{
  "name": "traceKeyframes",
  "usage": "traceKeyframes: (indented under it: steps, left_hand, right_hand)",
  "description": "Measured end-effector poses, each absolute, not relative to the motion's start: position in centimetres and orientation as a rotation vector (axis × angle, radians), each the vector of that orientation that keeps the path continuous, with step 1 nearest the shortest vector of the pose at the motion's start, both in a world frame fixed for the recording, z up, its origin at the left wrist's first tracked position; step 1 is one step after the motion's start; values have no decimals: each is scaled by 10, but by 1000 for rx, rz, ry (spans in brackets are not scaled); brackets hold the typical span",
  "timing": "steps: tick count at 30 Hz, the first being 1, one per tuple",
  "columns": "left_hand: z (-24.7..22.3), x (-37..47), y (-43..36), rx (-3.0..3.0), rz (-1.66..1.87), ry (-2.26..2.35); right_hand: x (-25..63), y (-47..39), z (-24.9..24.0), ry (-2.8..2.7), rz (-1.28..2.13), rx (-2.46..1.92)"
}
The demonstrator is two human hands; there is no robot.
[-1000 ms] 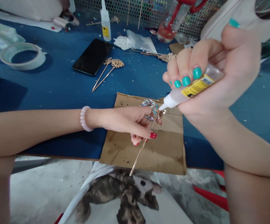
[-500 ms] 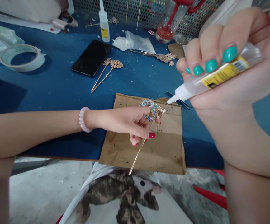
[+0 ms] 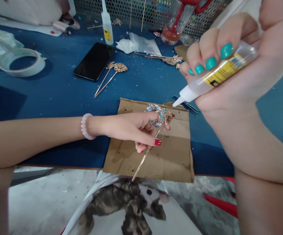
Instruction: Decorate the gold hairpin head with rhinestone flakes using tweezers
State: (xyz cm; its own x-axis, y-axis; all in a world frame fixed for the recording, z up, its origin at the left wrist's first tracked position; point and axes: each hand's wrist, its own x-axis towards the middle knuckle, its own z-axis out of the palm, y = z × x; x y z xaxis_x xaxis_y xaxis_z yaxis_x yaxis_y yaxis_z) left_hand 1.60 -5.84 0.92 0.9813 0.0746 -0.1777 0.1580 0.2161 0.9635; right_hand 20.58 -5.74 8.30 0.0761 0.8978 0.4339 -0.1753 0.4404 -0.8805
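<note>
My left hand (image 3: pixel 133 129), palm down over a brown cardboard sheet (image 3: pixel 173 156), holds a gold hairpin (image 3: pixel 141 164) with a jewelled head of coloured stones. The pin's long prongs slant down towards the sheet's front edge. My right hand (image 3: pixel 244 75), raised at the right, is wrapped round a clear glue bottle (image 3: pixel 219 73) with a yellow label. The bottle's white nozzle points down and left, above and a little right of the jewelled head, apart from it. Dark tweezers (image 3: pixel 189 106) lie partly behind the nozzle at the cardboard's back right corner.
Behind the cardboard lie two gold hairpins (image 3: pixel 110 80), a black phone (image 3: pixel 94 61), more hairpins (image 3: pixel 172 60) and a plastic bag (image 3: pixel 145 44). A second glue bottle (image 3: pixel 107 28) stands farther back. Tape (image 3: pixel 21 62) lies at the left; a red-handled jar (image 3: pixel 172 29) stands by the mesh.
My right hand and the glue bottle have moved left and slightly down in the view. The hairpin has turned a little in my left hand, its prong end shifting left.
</note>
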Motion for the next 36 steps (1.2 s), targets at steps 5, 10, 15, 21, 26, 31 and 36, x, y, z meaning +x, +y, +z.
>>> traceKeyframes:
  steps: [5,10,15,21,26,31,36]
  left_hand:
    - [11,14,-58,1381,-65,235]
    - [11,14,-61,1374,-58,237]
    - [11,14,-61,1337,-59,217]
    - [12,14,-59,1364,-81,227]
    - [12,13,-58,1370,-95,229]
    - [11,13,-59,1360,-87,214]
    - [12,13,-60,1350,-89,205]
  right_hand:
    - [209,-57,88,-1191,971,-821]
    - [211,-56,86,-1195,942,-802]
    - [210,-55,80,-1144,952,-763]
    - [213,-58,82,-1230,1014,-684]
    - [211,-64,87,-1271,1045,-783]
    - [209,-64,86,-1265,1026,-704]
    - [196,-75,98,-1127,987,-876]
